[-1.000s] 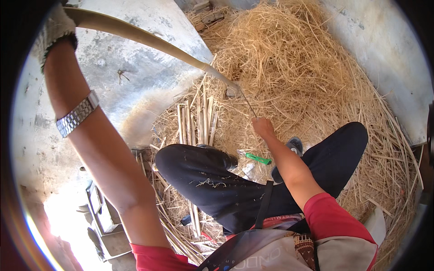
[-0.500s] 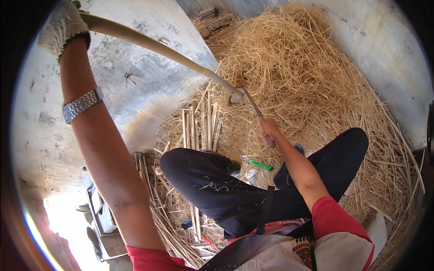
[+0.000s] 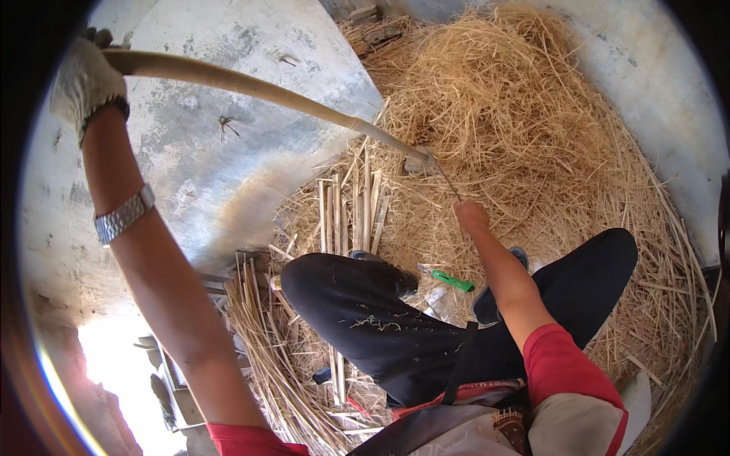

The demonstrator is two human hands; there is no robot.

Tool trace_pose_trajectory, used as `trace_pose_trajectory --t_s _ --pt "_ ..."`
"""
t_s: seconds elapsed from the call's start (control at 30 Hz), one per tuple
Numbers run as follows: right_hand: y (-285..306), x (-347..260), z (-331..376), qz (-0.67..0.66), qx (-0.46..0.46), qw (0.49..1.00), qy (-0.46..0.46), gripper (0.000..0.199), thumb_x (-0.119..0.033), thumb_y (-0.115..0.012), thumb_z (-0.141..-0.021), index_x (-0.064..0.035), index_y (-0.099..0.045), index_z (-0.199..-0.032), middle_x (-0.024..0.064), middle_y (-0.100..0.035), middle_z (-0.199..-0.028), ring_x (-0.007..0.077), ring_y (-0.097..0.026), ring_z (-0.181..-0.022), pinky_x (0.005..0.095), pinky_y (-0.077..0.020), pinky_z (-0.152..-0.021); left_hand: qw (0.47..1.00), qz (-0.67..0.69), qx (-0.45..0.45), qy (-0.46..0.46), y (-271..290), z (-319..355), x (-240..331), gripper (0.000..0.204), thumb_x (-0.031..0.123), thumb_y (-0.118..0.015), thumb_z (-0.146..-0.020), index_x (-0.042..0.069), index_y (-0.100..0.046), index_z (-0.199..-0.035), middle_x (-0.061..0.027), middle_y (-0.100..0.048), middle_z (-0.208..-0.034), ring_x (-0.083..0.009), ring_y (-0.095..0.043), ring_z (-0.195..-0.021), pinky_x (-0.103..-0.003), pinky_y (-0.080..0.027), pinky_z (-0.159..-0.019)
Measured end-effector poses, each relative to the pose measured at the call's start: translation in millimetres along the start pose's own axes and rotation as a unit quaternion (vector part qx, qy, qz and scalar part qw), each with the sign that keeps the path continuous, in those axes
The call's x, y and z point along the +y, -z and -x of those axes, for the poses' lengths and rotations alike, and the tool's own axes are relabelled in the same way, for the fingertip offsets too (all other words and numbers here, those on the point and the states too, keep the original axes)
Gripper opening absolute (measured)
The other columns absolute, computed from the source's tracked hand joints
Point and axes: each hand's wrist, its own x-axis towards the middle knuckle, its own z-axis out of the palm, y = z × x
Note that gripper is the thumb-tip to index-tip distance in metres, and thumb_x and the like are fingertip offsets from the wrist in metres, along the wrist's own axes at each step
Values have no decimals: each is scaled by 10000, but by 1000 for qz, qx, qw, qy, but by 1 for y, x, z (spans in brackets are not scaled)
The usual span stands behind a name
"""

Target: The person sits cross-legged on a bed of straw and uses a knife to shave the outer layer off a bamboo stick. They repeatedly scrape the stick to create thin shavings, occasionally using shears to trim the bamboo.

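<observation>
My left hand (image 3: 85, 76), in a white glove, is raised at the upper left and grips the top end of a long pale bamboo cane (image 3: 258, 87). The cane slants down to the right and ends over the shavings near the middle. My right hand (image 3: 471, 216) is closed on a thin dark blade (image 3: 445, 181), whose tip meets the cane's lower end. I sit with black-trousered legs (image 3: 365, 319) folded beneath both arms. A metal watch (image 3: 124, 215) is on my left wrist.
A big heap of straw-coloured bamboo shavings (image 3: 525, 114) covers the ground ahead and to the right. Several split bamboo slats (image 3: 351, 213) lie by my knee. A green-handled tool (image 3: 454, 281) rests between my legs. Bare concrete floor (image 3: 220, 167) lies to the left.
My left hand has dropped a little and moved left with the cane's top. The cane's lower end and my right hand have shifted slightly right.
</observation>
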Motion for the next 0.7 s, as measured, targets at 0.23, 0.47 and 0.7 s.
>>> trace_pose_trajectory --t_s 0.23,0.47,0.7 --pt "8 52 -26 -163 -53 985 -5 516 -470 -502 -1005 15 -628 -879 144 -619 -681 267 -608 -567 449 -535 -581 986 79 82 124 43 -4 -36 174 168 -507 -981 66 -557 -849 -48 -536 -698 -180 -552 -608 -421 -530 -658" --pt "147 -39 99 -289 -162 938 99 435 -406 -523 -1009 -43 -540 -769 41 -510 -547 137 -483 -391 325 -446 -398 979 188 -15 75 38 25 -1 358 292 -402 -968 113 -365 -660 -13 -226 -599 -146 -249 -549 -345 -317 -580" --pt "169 -96 229 -302 4 899 316 461 -363 -472 -1010 58 -594 -868 104 -556 -554 229 -582 -484 404 -437 -490 970 229 28 77 14 36 35 350 297 -448 -886 72 -400 -622 -57 -324 -583 -178 -275 -555 -332 -290 -572"
